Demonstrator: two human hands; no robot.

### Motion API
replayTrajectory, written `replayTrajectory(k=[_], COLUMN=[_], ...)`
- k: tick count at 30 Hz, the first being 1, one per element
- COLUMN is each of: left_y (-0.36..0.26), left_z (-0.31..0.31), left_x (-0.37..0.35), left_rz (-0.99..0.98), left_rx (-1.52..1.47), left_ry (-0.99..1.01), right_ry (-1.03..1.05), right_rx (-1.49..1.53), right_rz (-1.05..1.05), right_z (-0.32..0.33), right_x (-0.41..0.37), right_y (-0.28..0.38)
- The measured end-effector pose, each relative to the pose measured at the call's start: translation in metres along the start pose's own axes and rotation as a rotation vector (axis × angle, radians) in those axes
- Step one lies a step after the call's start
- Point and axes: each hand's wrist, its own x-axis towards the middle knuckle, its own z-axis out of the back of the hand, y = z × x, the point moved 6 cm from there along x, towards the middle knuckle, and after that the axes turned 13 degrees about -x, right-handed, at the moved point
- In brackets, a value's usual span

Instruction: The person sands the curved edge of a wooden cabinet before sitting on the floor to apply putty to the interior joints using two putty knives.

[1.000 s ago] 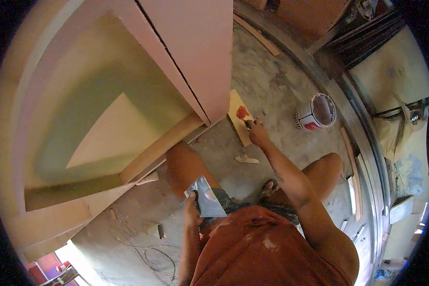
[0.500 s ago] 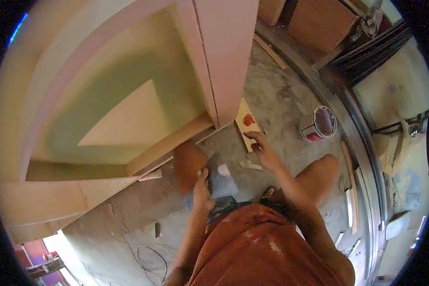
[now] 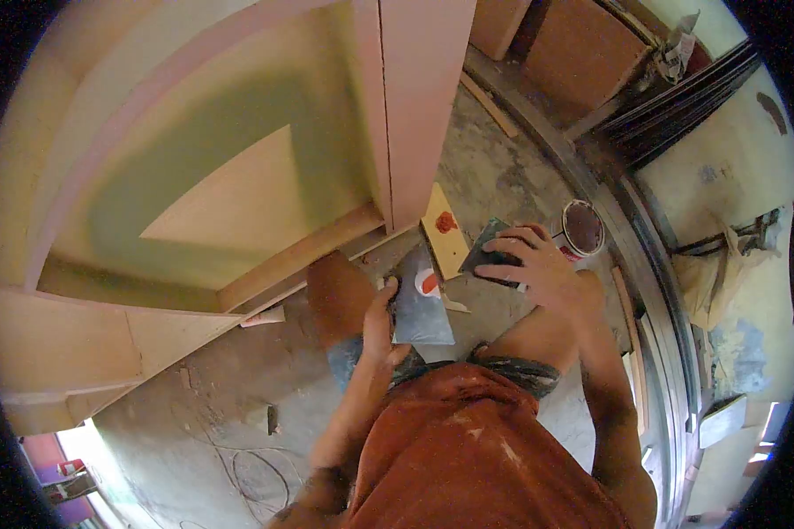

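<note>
My left hand (image 3: 380, 322) grips the left edge of a flat grey sheet (image 3: 423, 324), its thumb on top. On the sheet lies a white dab of paste (image 3: 422, 276) with an orange-red smear (image 3: 430, 284) over it. My right hand (image 3: 538, 264) is closed around a dark green flat rectangular piece (image 3: 485, 247), fingers spread across its face. The piece is just right of a yellowish board (image 3: 451, 253) on the floor, which carries a dark red blob of paste (image 3: 445, 221).
A tall pinkish wooden cabinet (image 3: 423, 106) with a curved opening rises at the left. An open paint tin (image 3: 582, 229) stands beyond my right hand. Wood strips and metal rails (image 3: 622, 207) run along the right side. A cable (image 3: 251, 472) lies on the floor at lower left.
My right hand has left the yellowish board, moved right and now holds the dark green piece. Orange-red paste now shows on the white dab on the grey sheet.
</note>
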Motion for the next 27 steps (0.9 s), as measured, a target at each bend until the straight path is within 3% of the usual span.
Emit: replayTrajectory(k=[2,3,5,6,8,10,11,12,14,15,16,17,18,19,20,21,22,23,24,26,27], left_y=[-0.016,-0.018,-0.029,-0.028,-0.042,-0.041,-0.043,-0.043,-0.034,-0.034,-0.028,-0.022,-0.023,-0.023,-0.022,-0.019,-0.021,-0.017,-0.015,0.005,0.011], left_z=[-0.016,-0.019,-0.014,-0.015,-0.021,-0.039,-0.046,-0.047,-0.068,-0.068,-0.072,-0.072,-0.067,-0.056,-0.047,-0.042,-0.027,-0.013,-0.027,-0.06,-0.058], left_x=[-0.004,0.0,0.002,0.002,-0.013,-0.027,-0.032,-0.032,-0.035,-0.038,-0.042,-0.043,-0.045,-0.041,-0.036,-0.029,-0.017,-0.008,-0.009,-0.007,-0.003], left_rz=[-0.26,-0.271,-0.448,-0.459,-0.79,-0.84,-0.889,-0.881,-0.972,-0.957,-0.885,-0.809,-0.801,-0.651,-0.502,-0.505,-0.484,-0.439,-0.447,-0.154,-0.061], left_rx=[0.174,0.162,0.203,0.193,0.643,0.699,0.744,0.763,1.21,1.214,1.399,1.575,1.568,1.639,1.707,1.704,1.061,0.416,0.407,-0.011,-0.088], left_ry=[-0.001,0.01,-0.142,-0.14,-0.301,-0.369,-0.431,-0.415,-0.04,-0.025,0.019,0.059,0.061,0.043,0.023,0.013,-0.093,-0.175,-0.181,0.011,0.039], right_ry=[-0.209,-0.211,-0.681,-0.676,-0.552,-0.855,-0.848,-0.874,-0.976,-0.992,-1.0,-1.071,-1.136,-1.132,-0.667,-0.196,-0.196,-0.504,-0.802,-0.856,-0.778], right_rx=[0.327,0.316,1.349,1.35,0.918,1.839,1.641,1.638,1.906,1.86,1.846,1.782,1.72,1.715,0.843,0.011,0.017,0.191,0.368,1.065,0.953], right_rz=[-0.343,-0.327,-1.429,-1.415,-1.367,-1.475,-1.411,-1.425,-1.441,-1.431,-1.447,-1.467,-1.478,-1.48,-1.596,-1.474,-1.461,-1.422,-1.357,-0.274,-0.146], right_z=[0.005,0.008,-0.02,-0.038,-0.076,-0.045,-0.043,-0.044,-0.044,-0.035,-0.027,-0.019,-0.014,-0.015,0.001,0.019,0.025,0.046,0.059,0.056,0.051], right_x=[-0.01,-0.006,-0.044,-0.051,-0.062,-0.017,-0.009,-0.006,0.003,0.006,0.005,0.002,-0.003,-0.011,-0.029,-0.024,-0.025,-0.03,-0.035,-0.02,-0.013], right_y=[-0.014,-0.002,0.005,0.022,0.048,0.071,0.074,0.073,0.063,0.053,0.04,0.026,0.019,0.016,0.007,0.008,0.015,0.025,0.032,0.045,0.053])
